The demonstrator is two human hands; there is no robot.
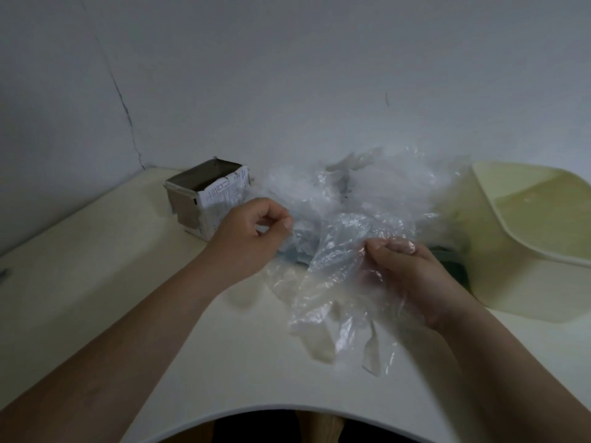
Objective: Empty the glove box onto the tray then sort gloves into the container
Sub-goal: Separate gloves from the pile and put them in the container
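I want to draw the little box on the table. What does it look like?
The box is small, grey-brown cardboard, with a white printed side and ragged torn edges. Its top is open, and nothing shows inside. It stands upright on the table, back left, beside the pile of clear gloves.

You get a dim, greyish view under soft, even light with no clear source. Faint shadows lie on the table [96, 266] beneath the gloves [367, 199] and beside the container [543, 225]. Small glints catch the clear plastic. The wide lens bows the table's near edge, and everything looks slightly soft.
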